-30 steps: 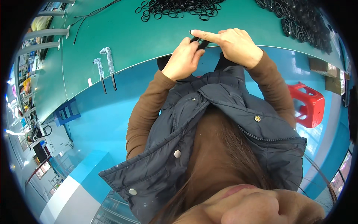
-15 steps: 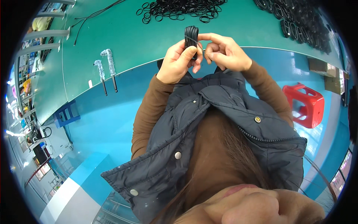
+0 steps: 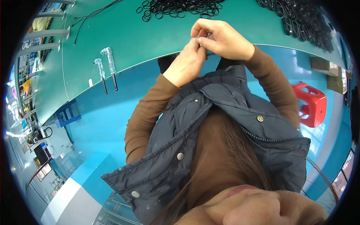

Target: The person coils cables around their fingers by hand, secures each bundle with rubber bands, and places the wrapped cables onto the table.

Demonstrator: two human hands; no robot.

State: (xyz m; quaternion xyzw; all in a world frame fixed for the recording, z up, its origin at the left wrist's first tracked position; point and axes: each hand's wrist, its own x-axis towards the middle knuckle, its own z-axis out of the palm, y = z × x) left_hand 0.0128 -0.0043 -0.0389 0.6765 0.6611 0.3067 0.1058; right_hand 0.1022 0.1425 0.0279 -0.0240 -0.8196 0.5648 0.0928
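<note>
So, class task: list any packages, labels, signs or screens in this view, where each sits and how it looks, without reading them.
Cardboard boxes: brown, at the right beside the green table.
Two wrapped tools: clear plastic sleeves, on the table's left part.
Small white label: near the table edge, left of the tools.
No screens can be made out.

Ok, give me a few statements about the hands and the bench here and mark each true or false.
1. The left hand and right hand touch above the green bench. True.
2. A pile of black rings lies beyond the hands. True.
3. The stool is blue. False: it is red.
4. Two wrapped tools lie to the person's right. False: they lie to the left.
</note>
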